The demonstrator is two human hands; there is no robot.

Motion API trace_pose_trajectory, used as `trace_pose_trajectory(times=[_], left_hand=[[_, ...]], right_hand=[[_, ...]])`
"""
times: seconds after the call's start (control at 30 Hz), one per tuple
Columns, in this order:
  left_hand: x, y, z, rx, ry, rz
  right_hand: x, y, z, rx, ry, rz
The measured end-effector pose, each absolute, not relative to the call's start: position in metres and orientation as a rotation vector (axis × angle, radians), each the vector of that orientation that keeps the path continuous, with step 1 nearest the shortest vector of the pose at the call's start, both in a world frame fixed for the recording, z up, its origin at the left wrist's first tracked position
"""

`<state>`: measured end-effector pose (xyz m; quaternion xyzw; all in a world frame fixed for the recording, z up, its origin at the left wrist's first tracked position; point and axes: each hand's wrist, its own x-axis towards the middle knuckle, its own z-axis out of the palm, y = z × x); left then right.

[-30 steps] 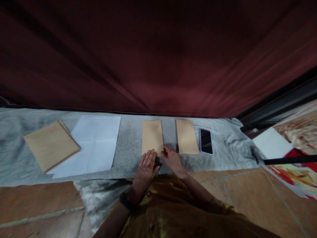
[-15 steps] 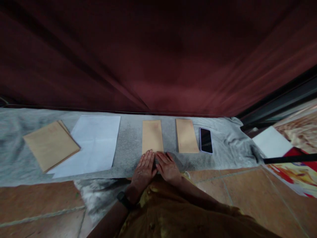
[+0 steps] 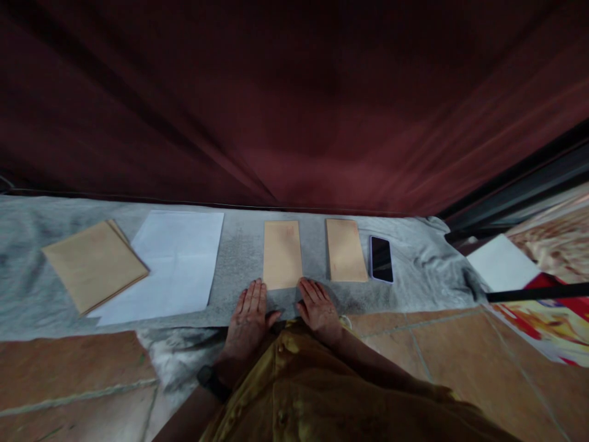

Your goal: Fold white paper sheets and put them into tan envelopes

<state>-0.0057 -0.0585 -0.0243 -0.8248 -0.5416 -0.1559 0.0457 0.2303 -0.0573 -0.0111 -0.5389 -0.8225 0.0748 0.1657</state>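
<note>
Brown envelope (image 3: 282, 255) lies flat — left hand (image 3: 246, 322), right hand (image 3: 321, 312) at near corners.

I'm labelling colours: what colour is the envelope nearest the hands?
The envelope is plain light brown, shown in the head view.
</note>
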Motion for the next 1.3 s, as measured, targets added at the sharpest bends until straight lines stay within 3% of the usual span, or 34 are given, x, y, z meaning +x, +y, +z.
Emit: trace_pose_trajectory(times=[0.6,1.3], left_hand=[[0.025,-0.049,-0.018,-2.636,-1.493,-0.489],[0.026,-0.048,-0.006,-2.647,-1.649,-0.309]], right_hand=[[0.213,-0.049,-0.018,-1.401,-2.430,0.130],[0.222,-0.047,-0.021,-1.498,-2.460,0.044]])
